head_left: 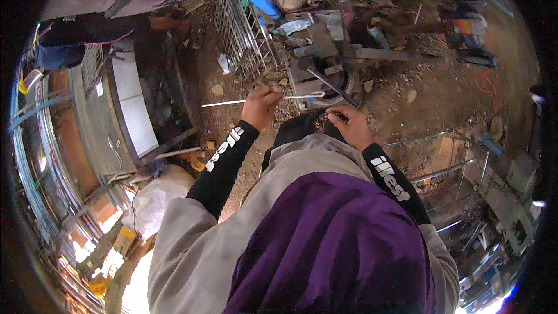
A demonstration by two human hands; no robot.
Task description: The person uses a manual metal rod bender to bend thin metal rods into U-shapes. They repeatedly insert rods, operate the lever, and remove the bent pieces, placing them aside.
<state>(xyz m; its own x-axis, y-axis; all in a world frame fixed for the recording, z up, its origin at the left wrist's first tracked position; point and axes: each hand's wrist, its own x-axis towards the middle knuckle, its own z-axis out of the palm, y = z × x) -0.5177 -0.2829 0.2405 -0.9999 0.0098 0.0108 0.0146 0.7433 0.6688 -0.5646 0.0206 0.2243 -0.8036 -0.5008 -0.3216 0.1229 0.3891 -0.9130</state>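
My left hand [261, 107] is closed around a thin pale metal rod [224, 103], which sticks out to both sides of the fist. The rod's right end has a narrow bent loop and lies over the near edge of a metal bending jig [302, 84] on the ground. My right hand [351, 127] is to the right, its fingers curled in close to the thumb; whatever may be in them is too small to make out. Just beyond those fingers is the near end of a dark flat bar [334, 87], slanting across the jig's round plate. I cannot see the hand gripping this bar.
A welded metal grille [241, 35] leans beyond my left hand. Metal scraps and a long flat bar [395, 55] lie about the jig. An orange cord [488, 87] crosses the dirt at right. A metal frame [444, 168] stands near my right forearm; a wooden cabinet [96, 122] is at left.
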